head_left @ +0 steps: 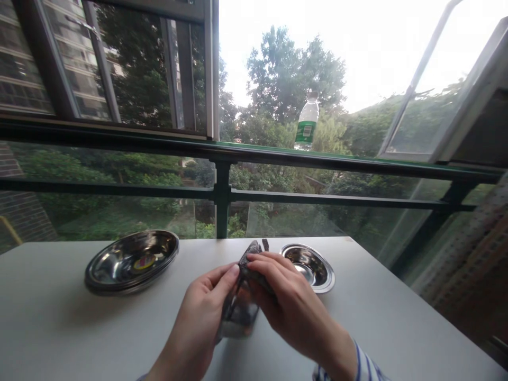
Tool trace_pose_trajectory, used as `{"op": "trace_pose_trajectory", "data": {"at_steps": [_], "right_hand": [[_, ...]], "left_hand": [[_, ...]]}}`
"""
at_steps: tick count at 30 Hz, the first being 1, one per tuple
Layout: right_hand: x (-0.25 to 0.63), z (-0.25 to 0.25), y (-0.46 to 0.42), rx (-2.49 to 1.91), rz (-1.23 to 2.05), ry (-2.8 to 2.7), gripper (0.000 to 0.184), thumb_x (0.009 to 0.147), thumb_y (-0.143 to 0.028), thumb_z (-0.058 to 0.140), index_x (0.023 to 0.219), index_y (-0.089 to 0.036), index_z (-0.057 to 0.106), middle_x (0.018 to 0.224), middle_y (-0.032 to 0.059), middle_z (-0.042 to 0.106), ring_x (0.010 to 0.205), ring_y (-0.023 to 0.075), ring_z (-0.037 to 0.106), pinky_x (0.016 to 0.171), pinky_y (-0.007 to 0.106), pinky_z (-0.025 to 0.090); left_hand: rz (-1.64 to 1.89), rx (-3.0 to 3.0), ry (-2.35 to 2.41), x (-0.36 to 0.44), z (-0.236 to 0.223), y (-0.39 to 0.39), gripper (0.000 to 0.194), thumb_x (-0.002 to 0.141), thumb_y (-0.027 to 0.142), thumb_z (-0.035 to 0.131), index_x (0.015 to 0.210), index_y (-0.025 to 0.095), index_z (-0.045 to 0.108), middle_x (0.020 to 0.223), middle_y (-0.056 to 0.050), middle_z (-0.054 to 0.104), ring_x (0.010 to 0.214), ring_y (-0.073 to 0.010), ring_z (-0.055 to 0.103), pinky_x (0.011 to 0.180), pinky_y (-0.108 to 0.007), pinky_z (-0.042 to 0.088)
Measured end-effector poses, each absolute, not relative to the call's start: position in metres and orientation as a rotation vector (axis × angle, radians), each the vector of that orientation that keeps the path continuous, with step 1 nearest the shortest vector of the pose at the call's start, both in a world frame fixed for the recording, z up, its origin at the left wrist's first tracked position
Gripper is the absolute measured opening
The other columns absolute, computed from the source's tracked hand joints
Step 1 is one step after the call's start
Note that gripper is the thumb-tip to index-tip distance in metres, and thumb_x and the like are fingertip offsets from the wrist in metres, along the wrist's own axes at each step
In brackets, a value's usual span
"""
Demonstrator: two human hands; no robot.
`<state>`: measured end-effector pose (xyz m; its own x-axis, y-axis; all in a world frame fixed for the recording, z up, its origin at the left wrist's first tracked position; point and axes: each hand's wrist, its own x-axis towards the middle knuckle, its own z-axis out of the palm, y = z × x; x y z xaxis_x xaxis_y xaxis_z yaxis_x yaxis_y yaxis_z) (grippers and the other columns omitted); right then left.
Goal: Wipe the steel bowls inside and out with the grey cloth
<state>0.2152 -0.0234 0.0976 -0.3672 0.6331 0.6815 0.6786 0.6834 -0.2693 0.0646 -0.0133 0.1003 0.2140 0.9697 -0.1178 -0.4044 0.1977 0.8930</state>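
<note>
In the middle of the view, above the white table [59, 323], both hands hold a shiny metal bowl [241, 309] tipped on its side and blurred. My left hand [200, 312] is closed on the bowl's left edge, thumb on the near side. Over the bowl's upper part, my right hand [291, 296] presses a dark grey textured cloth [251, 253], its fingers bent around it. Much of the cloth is hidden under those fingers. Just behind my right hand sits another metal bowl [326, 286], partly covered by it.
To the left stands a stack of larger metal bowls [119, 264], a yellow-and-pink sticker inside the top one. A dark green railing [262, 154] runs behind the table, with a green-labelled plastic bottle [307, 127] on it. A patterned curtain [468, 248] hangs at the right.
</note>
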Motion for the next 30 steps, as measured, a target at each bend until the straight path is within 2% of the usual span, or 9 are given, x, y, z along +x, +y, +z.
{"op": "trace_pose_trajectory", "data": {"at_steps": [4, 8, 11, 14, 19, 25, 30], "right_hand": [[0.2186, 0.0945, -0.0188, -1.049, -0.115, -1.99, 0.023, 0.089, -0.017, 0.046, 0.11, -0.018, 0.055, 0.121, 0.0106, 0.057, 0.113, 0.0206, 0.051, 0.095, 0.038, 0.045], [0.2175, 0.0958, -0.0217, -1.089, -0.105, -2.062, 0.035, 0.084, -0.015, 0.049, 0.119, -0.015, 0.052, 0.125, 0.0124, 0.054, 0.116, 0.0229, 0.047, 0.098, 0.041, 0.042], [0.2134, 0.0993, -0.0267, -1.023, -0.08, -2.209, 0.042, 0.081, -0.012, 0.049, 0.123, -0.015, 0.049, 0.128, 0.0104, 0.053, 0.119, 0.0234, 0.045, 0.1, 0.042, 0.041], [0.2137, 0.0997, -0.0256, -0.994, -0.095, -2.245, 0.04, 0.085, -0.012, 0.046, 0.124, -0.017, 0.049, 0.129, 0.0086, 0.053, 0.12, 0.0225, 0.044, 0.1, 0.042, 0.042], [0.2182, 0.0944, -0.0197, -1.097, -0.155, -2.112, 0.038, 0.089, -0.012, 0.038, 0.126, -0.015, 0.047, 0.129, 0.013, 0.052, 0.119, 0.0229, 0.046, 0.098, 0.044, 0.043], [0.212, 0.095, -0.0241, -0.993, -0.162, -2.284, 0.036, 0.089, -0.015, 0.044, 0.125, -0.016, 0.047, 0.13, 0.0097, 0.052, 0.121, 0.0234, 0.043, 0.099, 0.042, 0.042], [0.2143, 0.0918, -0.0192, -1.044, -0.189, -2.068, 0.033, 0.09, -0.013, 0.04, 0.122, -0.012, 0.048, 0.129, 0.0136, 0.052, 0.121, 0.022, 0.044, 0.1, 0.042, 0.042]], "left_hand": [[1.117, 0.879, 0.849, 0.0648, 0.1035, -0.0158, 0.029, 0.073, 0.034, 0.067, 0.093, 0.013, 0.071, 0.066, -0.005, 0.069, 0.051, -0.0129, 0.059, 0.052, -0.024, 0.048], [1.172, 0.822, 0.853, 0.0657, 0.1033, -0.0153, 0.029, 0.069, 0.032, 0.069, 0.09, 0.012, 0.071, 0.067, -0.006, 0.069, 0.053, -0.013, 0.06, 0.051, -0.023, 0.048], [1.23, 0.763, 0.827, 0.0652, 0.1016, -0.0133, 0.027, 0.068, 0.03, 0.071, 0.089, 0.013, 0.071, 0.067, -0.004, 0.068, 0.053, -0.0114, 0.06, 0.053, -0.021, 0.049], [1.226, 0.78, 0.826, 0.0645, 0.1022, -0.0131, 0.027, 0.069, 0.029, 0.07, 0.091, 0.013, 0.071, 0.068, -0.004, 0.069, 0.056, -0.0126, 0.062, 0.054, -0.021, 0.05], [1.173, 0.804, 0.846, 0.0651, 0.1045, -0.0145, 0.032, 0.072, 0.03, 0.068, 0.097, 0.011, 0.069, 0.066, -0.006, 0.069, 0.053, -0.0166, 0.063, 0.049, -0.026, 0.051], [1.277, 0.698, 0.786, 0.0656, 0.1022, -0.0119, 0.017, 0.072, 0.021, 0.067, 0.087, 0.012, 0.07, 0.065, -0.003, 0.069, 0.051, -0.0105, 0.061, 0.052, -0.02, 0.05], [1.249, 0.673, 0.763, 0.0655, 0.1053, -0.0147, 0.015, 0.073, 0.022, 0.067, 0.083, 0.012, 0.069, 0.064, -0.004, 0.069, 0.051, -0.0115, 0.061, 0.052, -0.022, 0.051]]}}
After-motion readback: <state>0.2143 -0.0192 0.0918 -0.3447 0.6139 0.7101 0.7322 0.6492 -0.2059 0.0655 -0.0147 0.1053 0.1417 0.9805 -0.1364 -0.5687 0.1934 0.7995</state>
